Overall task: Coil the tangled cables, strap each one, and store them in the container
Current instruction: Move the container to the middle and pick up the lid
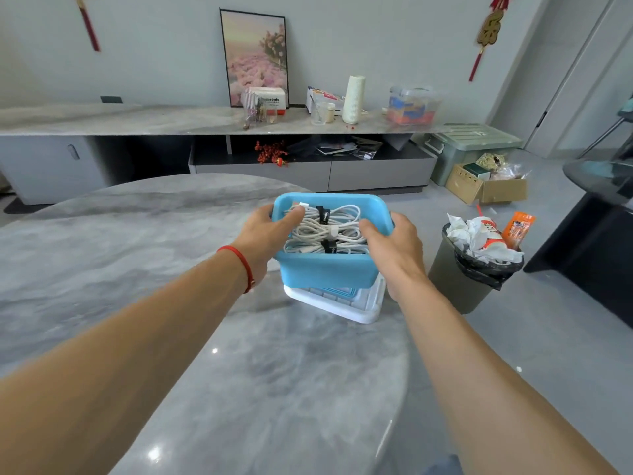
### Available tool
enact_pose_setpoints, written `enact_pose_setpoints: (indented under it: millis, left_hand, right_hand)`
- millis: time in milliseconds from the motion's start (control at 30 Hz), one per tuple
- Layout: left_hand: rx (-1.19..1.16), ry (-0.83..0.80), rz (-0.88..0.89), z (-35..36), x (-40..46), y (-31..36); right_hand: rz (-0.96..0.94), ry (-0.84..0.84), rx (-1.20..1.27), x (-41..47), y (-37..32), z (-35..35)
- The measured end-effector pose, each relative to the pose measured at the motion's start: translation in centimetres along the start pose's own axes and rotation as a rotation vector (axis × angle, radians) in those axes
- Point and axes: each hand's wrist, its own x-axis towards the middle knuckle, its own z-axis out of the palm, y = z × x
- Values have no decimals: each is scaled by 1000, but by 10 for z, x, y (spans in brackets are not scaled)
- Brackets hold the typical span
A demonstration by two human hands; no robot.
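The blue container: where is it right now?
In the head view, the blue container is centre frame, gripped between the left hand and right hand, above a white lid.

You are looking at an evenly bright, daylit picture with a cool, bluish-grey cast. The polished grey marble table (171, 269) throws back small white specular spots near your bottom edge and beside the right forearm. Shadows are soft and pale: a faint one lies under the blue plastic container (329, 269) and the white plastic lid (359, 311) below it. The dark recess of the long grey wall cabinet (308, 173) loses detail. Wide-angle distortion bends the cabinet top and stretches your forearms at the lower corners. The far shelf clutter is slightly soft; the left hand (270, 231) and right hand (394, 248) look reasonably sharp.
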Motion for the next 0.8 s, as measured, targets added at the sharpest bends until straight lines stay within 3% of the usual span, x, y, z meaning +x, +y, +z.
enact_pose_setpoints:
  millis: [167, 333, 400, 467, 533, 600, 667, 733, 800]
  left_hand:
    - [41, 123, -30, -86, -52, -16]
    - [234, 426, -109, -162, -103, -46]
    - [308, 471, -181, -187, -122, -56]
    - [381, 402, -248, -197, -133, -68]
    - [521, 368, -206, -199, -141, -76]
    - [770, 382, 30, -201, -143, -73]
    - [964, 255, 300, -201, -143, -62]
    - [1040, 55, 323, -196, -142, -56]
    - [1046, -82, 228, -186, -139, -55]
  right_hand:
    - [-64, -236, -89, -54, -34, 43]
    - [-181, -468, -223, -103, -56, 88]
    - [-210, -572, -290, -121, -58, 106]
    - [-237, -654, -455, -130, -55, 114]
    - [-310, -675, -663, -133, -51, 115]
    - [-451, -621, -828, -131, -53, 115]
    - [-573, -546, -936, -129, -56, 113]
    - [-629, -480, -899, -122, -61, 108]
    - [-743, -525, -679, -113, -64, 103]
